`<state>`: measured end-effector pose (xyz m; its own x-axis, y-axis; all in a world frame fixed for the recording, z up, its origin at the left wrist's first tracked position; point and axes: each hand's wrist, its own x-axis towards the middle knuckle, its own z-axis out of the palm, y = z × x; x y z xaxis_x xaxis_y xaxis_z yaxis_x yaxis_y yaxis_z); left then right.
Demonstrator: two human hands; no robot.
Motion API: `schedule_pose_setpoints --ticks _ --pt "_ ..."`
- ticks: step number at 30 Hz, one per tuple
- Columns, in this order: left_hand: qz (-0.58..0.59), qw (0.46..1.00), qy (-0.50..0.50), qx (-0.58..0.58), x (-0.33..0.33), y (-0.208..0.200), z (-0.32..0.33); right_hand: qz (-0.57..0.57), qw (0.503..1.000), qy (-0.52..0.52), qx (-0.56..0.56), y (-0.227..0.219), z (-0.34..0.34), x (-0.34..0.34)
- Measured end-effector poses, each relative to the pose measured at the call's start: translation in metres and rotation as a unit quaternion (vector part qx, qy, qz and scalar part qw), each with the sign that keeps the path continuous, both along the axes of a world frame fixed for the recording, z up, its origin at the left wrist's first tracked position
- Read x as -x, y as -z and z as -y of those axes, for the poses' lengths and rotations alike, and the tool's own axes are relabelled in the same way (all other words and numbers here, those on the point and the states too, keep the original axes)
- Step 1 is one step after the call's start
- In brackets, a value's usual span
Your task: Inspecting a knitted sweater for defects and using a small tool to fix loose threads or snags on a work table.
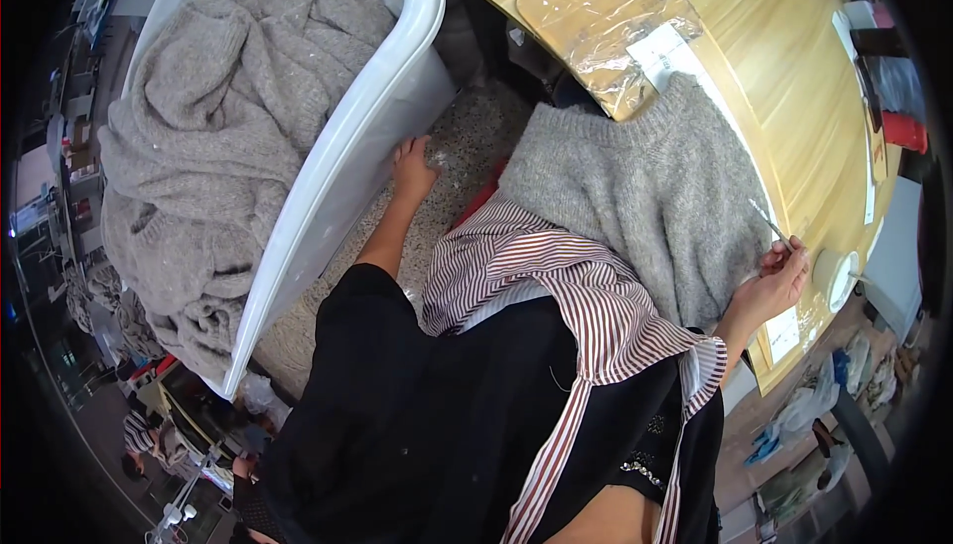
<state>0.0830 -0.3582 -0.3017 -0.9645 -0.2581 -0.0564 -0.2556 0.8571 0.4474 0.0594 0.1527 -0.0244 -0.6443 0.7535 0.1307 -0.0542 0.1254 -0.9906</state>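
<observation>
My right hand (777, 281) is at the right edge of a grey knitted sweater (635, 197) that lies spread on the wooden table (774, 68). Its fingers pinch a thin metal tool (769, 221), like small snips, whose tip points up over the knit. My left hand (412, 169) reaches down to the left and rests against the outer wall of a big white plastic bin (367, 137). The bin is heaped with more grey knitwear (218, 117). A red-and-white striped cloth (576, 286) hangs over my dark clothes below the sweater.
A clear plastic bag (606, 28) with a white label (663, 48) lies on the table above the sweater's collar. A white round container (834, 276) stands beside my right hand. Small items (898, 127) line the table's far right edge. Speckled floor (476, 137) shows between bin and table.
</observation>
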Motion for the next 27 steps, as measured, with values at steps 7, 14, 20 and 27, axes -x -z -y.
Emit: schedule_pose_setpoints --ticks 7,14,20,27 --pt "0.099 0.987 0.010 -0.126 0.004 0.023 0.032 -0.021 0.999 -0.020 0.033 -0.001 0.000 0.000" --pt "-0.092 0.995 -0.026 -0.005 -0.007 -0.009 -0.013 0.007 0.999 0.033 0.034 -0.008 0.000 -0.001" --pt "-0.075 0.979 -0.092 -0.164 0.040 -0.112 -0.062 -0.032 0.996 0.049 0.069 -0.002 -0.018 -0.001" --pt "-0.240 0.909 0.206 -0.272 0.065 -0.234 -0.187 -0.038 0.998 -0.027 0.039 0.001 -0.026 -0.001"
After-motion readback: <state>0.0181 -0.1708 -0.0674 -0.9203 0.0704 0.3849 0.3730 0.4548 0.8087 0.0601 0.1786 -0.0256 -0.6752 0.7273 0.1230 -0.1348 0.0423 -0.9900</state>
